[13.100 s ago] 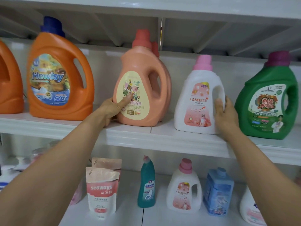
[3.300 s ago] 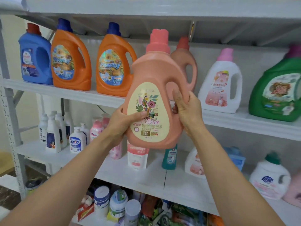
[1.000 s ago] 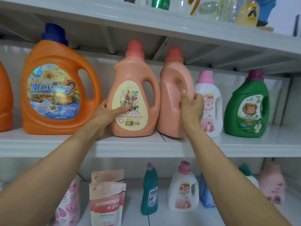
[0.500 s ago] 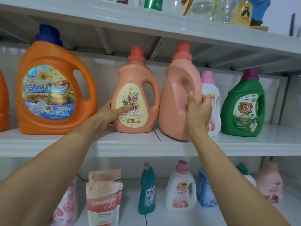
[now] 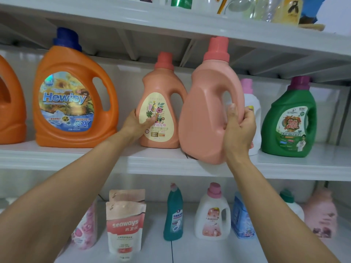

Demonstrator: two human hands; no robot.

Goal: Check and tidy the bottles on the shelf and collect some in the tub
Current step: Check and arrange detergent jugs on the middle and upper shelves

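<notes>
While the left hand point(image 5: 135, 124) holds the labelled peach bottle point(image 5: 161, 103), the right hand point(image 5: 239, 133) grips the plain bottle point(image 5: 205, 111), now lifted higher mid-frame, probably tub-bound.

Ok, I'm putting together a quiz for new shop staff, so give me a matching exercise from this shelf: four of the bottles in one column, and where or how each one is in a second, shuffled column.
Bottles
1. orange Hewisy bottle
2. labelled peach bottle
3. plain peach bottle
4. teal bottle

Place or state
A. stands on the lower shelf
B. tilted, right hand grips its handle
C. upright, left hand holds its side
D. upright, blue cap, no hand on it

Pairs: 1-D, 2-C, 3-B, 4-A
</notes>
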